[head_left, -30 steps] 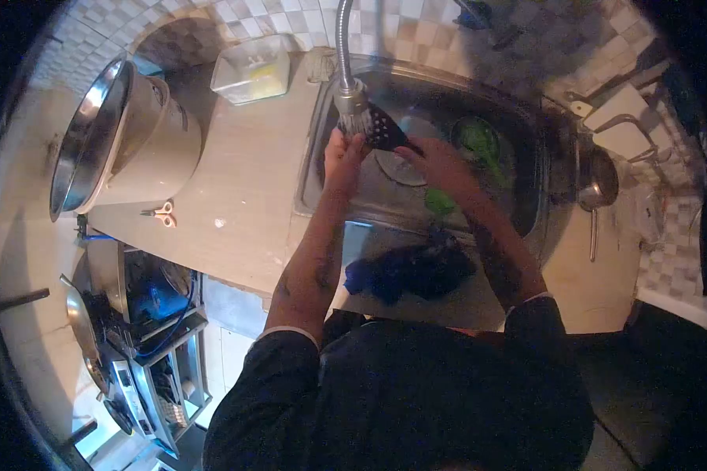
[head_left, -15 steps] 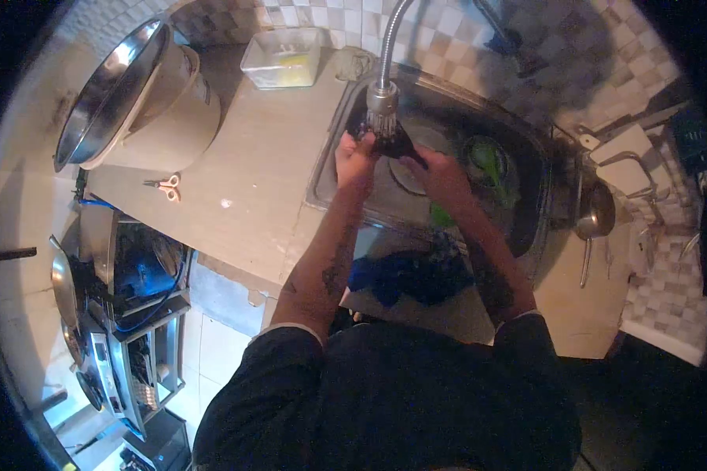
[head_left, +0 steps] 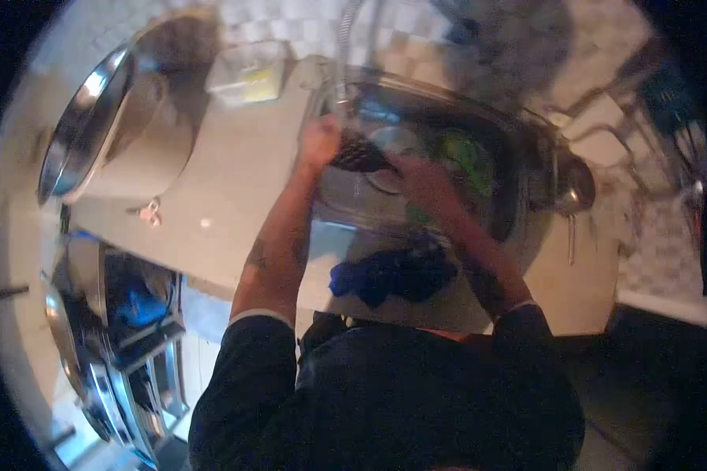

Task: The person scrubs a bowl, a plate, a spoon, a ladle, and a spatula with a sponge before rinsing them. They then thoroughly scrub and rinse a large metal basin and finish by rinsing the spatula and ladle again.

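Over the sink (head_left: 349, 196), both my hands hold a dark piece with a bumpy or perforated surface (head_left: 361, 153); blur hides its exact kind. My left hand (head_left: 320, 141) is closed on its left end. My right hand (head_left: 420, 182) grips the narrower right end, its fingers smeared by motion. Beside my left hand hangs the faucet's coiled metal hose (head_left: 344, 47), its head just above the hand. Below my hands in the sink are a round pale dish (head_left: 397, 140) and a bright green item (head_left: 463, 153).
A dark blue cloth (head_left: 393, 275) lies at the sink's front edge. Scissors (head_left: 151, 212), a clear container (head_left: 247, 72) and a large pale bucket (head_left: 153, 149) with a metal bowl (head_left: 82, 118) stand on the left counter. A metal ladle (head_left: 575, 188) lies at right.
The view has shifted and blurred. My hands have moved from under the faucet's spray to just below and beside it, still holding the dark piece, which now shows its textured face.
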The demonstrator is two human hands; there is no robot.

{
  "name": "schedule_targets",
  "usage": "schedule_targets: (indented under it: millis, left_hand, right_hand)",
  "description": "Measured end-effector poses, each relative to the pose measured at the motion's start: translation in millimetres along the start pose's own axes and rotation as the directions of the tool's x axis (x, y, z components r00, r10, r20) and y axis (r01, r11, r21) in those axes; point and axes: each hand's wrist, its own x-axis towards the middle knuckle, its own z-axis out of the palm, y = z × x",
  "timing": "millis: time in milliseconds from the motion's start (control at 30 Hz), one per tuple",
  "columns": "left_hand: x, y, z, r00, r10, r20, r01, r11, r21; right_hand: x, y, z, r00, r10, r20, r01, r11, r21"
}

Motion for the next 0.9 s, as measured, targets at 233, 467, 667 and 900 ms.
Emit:
schedule_targets:
  millis: [233,467,667,900]
  left_hand:
    - [-21.6,100.5,-16.5,0.943,0.327,0.067,-0.306,0.766,0.565]
    - [-82.6,77.6,-12.6,0.933,0.236,-0.273,-0.305,0.92,-0.245]
    - [-106.5,71.9,22.2,0.971,-0.198,0.133,0.198,0.355,-0.914]
    - [-29.2,75.4,-16.5,0.995,-0.077,-0.059,-0.003,0.581,-0.814]
  right_hand:
    - [32.8,11.3,47.0,0.986,0.106,-0.13,-0.037,0.893,0.449]
    - [114.8,-11.8,71.7,0.953,0.114,-0.28,0.172,0.554,0.814]
    - [128.0,-41.2,56.6,0.991,0.108,-0.08,0.004,0.572,0.82]
    - [66.5,1.9,111.0,0.922,0.013,-0.388,0.24,0.766,0.596]
